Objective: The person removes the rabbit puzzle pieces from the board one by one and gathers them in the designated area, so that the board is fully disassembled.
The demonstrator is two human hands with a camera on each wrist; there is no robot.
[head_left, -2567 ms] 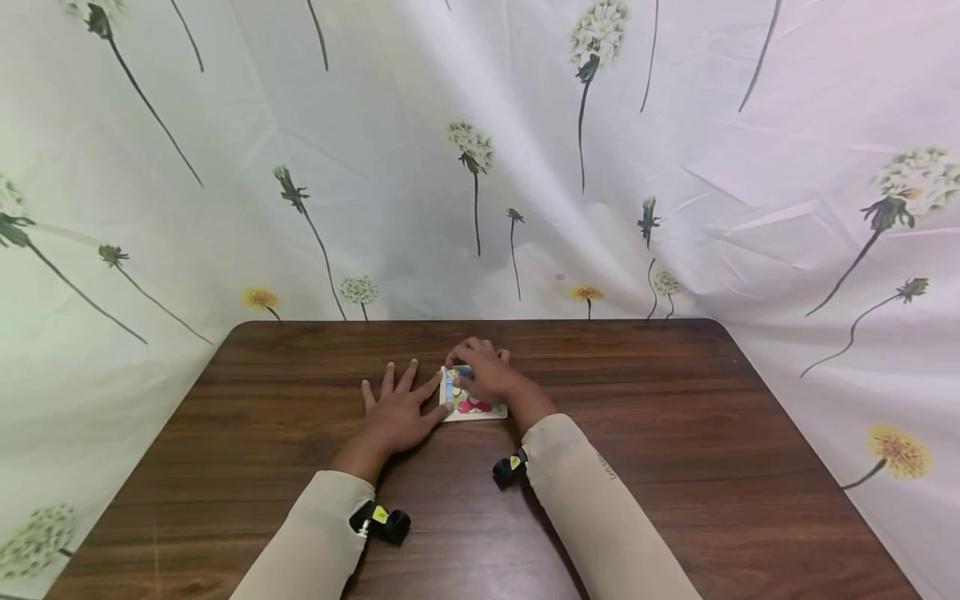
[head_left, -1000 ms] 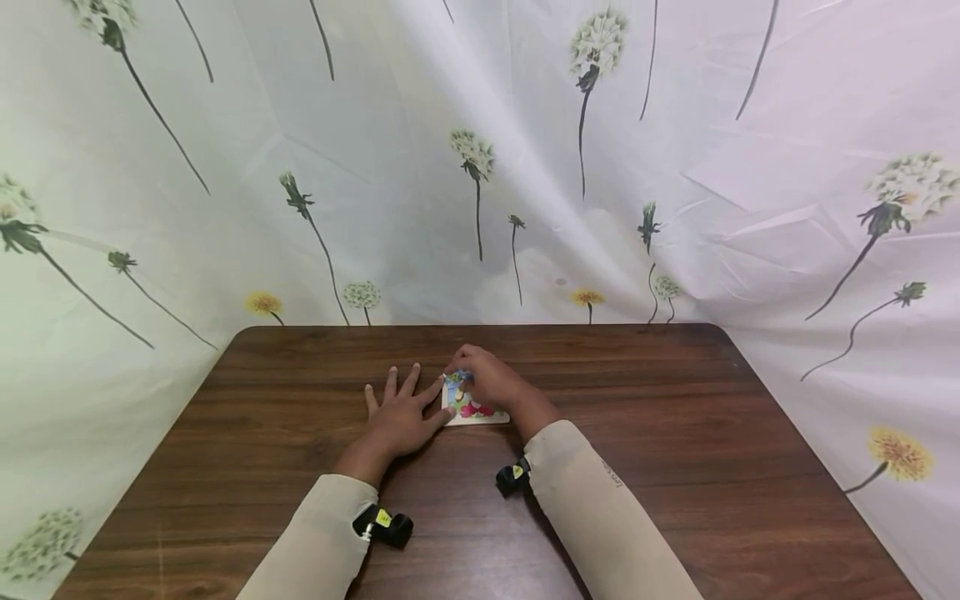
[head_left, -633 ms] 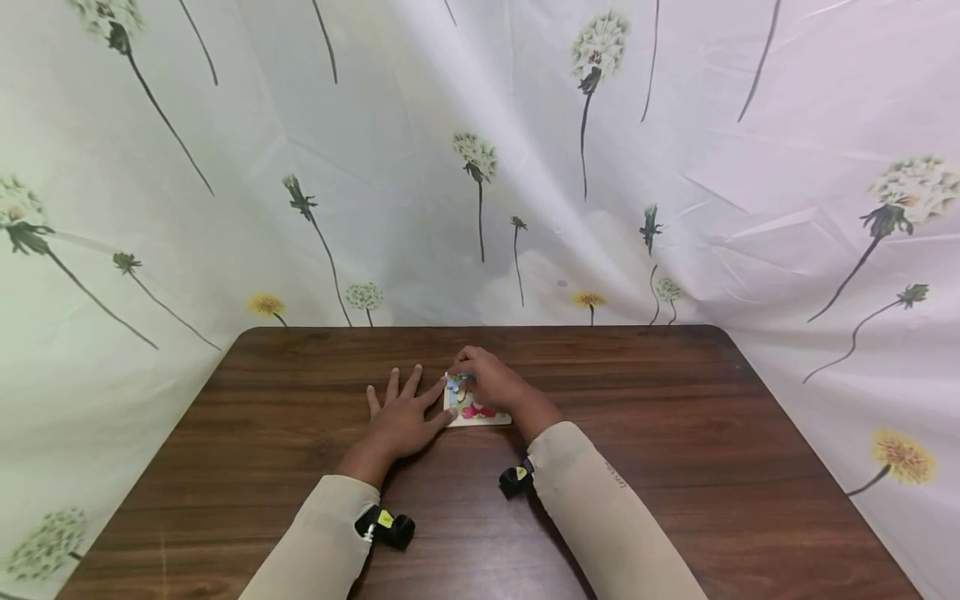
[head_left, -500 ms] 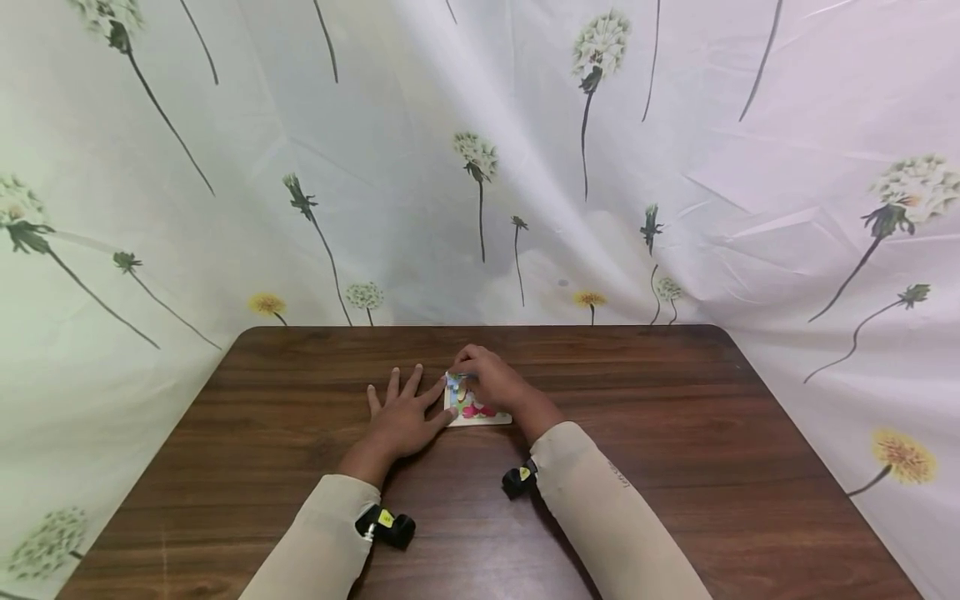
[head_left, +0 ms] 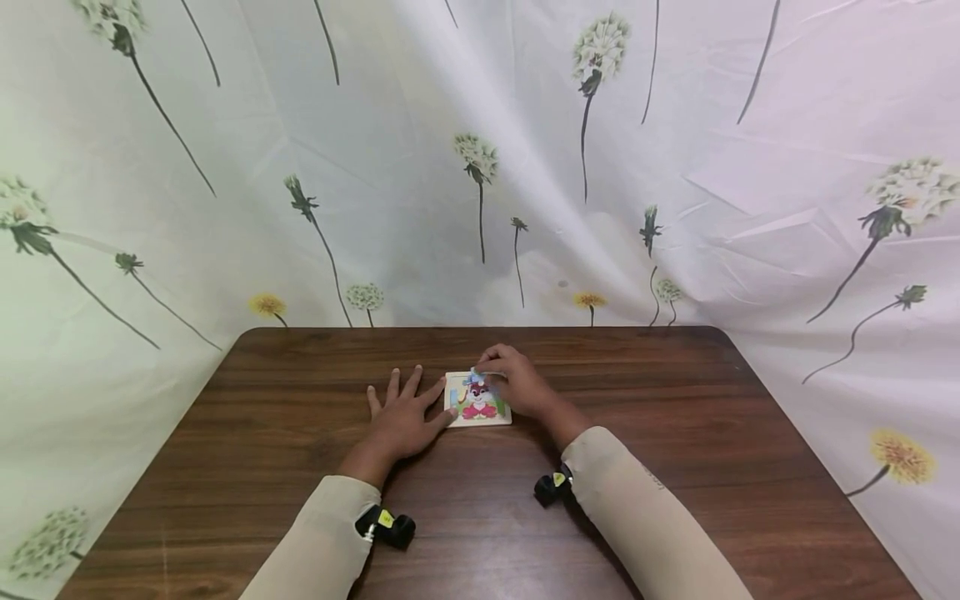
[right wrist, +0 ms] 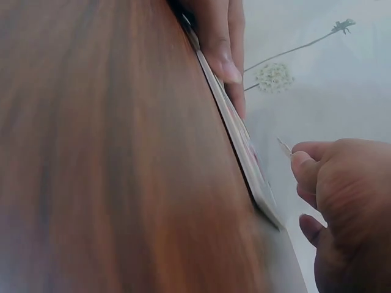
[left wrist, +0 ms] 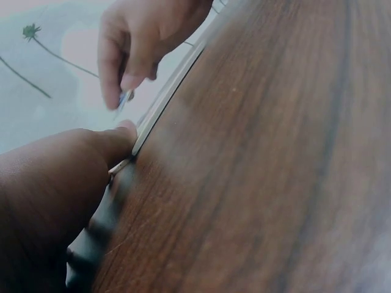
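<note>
Backdrop: pale sheet (head_left: 405, 167) printed with dandelions, filling the upper half of the head view and running down both sides.
Desk (head_left: 637, 417): dark brown wood grain across the lower half.
Picture board (head_left: 480, 412): flat on the desk at mid-frame, showing a cartoon animal in red and white; pale patches around it may be bare board.
Left hand (head_left: 401, 425): just left of the board, fingers straight and spread, thumb and index finger at its left edge, probably so it cannot slide.
Right hand (head_left: 519, 385): at the board's upper right, fingers pinching 1 thin piece (right wrist: 284, 147), likely because something so slim offers little else to grip.
Gap: the right wrist view shows the piece apart from the board.
Cuffs: 2 beige sleeves (head_left: 311, 533), each with 1 black camera (head_left: 386, 525), presumably angled for watching the fingers.
</note>
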